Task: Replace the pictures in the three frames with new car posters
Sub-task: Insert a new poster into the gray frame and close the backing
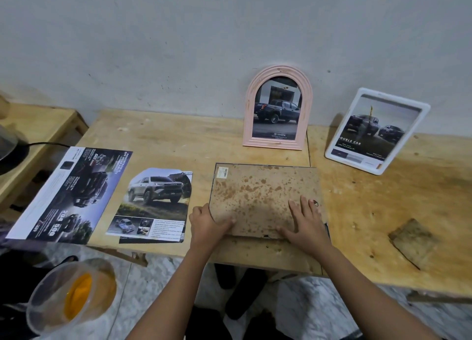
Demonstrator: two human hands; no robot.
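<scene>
face-down frame point(260, 186) sits on the table point(178, 140) right in front of me, left hand point(207, 222) grips its near left corner, right hand point(304, 220) lies flat on the spotty backing, fingers spread wide. pink arched frame point(277, 109) and white frame point(376, 131) stand behind it by the wall

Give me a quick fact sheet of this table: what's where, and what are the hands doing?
Standing frames: pink arched frame and white frame, both showing trucks
Flat frame: face-down frame, stained backing up
Left hand: grips its near-left corner
Right hand: rests flat on the backing
Loose posters: two, left of it
</scene>
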